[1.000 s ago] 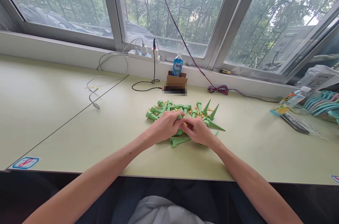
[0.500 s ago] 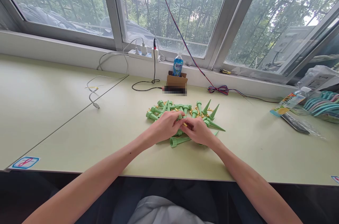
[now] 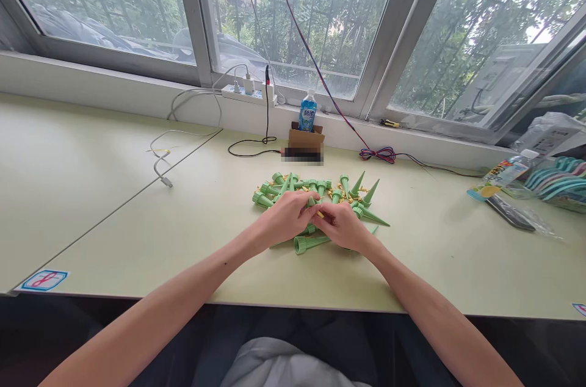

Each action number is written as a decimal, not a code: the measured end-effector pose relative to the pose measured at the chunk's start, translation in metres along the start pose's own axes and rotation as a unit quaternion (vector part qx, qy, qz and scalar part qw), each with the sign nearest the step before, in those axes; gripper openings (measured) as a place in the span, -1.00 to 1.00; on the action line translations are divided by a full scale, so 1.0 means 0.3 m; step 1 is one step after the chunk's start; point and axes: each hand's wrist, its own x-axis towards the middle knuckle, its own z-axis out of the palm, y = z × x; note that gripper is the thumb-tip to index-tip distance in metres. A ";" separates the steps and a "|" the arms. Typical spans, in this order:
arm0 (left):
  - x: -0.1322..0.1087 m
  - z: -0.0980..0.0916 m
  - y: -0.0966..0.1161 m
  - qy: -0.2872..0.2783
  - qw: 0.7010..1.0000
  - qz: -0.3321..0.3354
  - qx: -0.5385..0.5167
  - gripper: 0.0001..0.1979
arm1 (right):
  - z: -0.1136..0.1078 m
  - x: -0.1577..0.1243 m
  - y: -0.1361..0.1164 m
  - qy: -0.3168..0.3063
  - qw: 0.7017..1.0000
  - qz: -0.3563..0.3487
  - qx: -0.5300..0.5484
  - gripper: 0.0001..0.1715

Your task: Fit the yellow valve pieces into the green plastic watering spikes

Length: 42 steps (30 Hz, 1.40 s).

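Several green ribbed-cap spikes, one of them a cone (image 3: 371,193) pointing up at the right, lie in a loose pile on the pale table (image 3: 439,253). Small yellow pieces are scattered among them. Over the pile's front, my left hand (image 3: 290,215) is closed on a small green part, mostly covered by the fingers. My right hand (image 3: 342,225) touches it and pinches a small yellow piece (image 3: 319,214). A green spike (image 3: 309,244) lies just below the hands, its open round end facing left.
A blue bottle (image 3: 307,111) stands in a small cardboard box (image 3: 304,138) at the back. Cables (image 3: 378,155) lie near the sill. At the right are a tilted bottle (image 3: 501,176), a phone (image 3: 510,213) and teal hangers (image 3: 558,179). A white cable (image 3: 161,170) lies left.
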 end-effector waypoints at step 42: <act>0.002 0.003 -0.002 0.065 0.995 0.069 -0.008 -0.73 | -0.009 0.014 0.002 -0.042 0.915 0.116 0.383 -0.52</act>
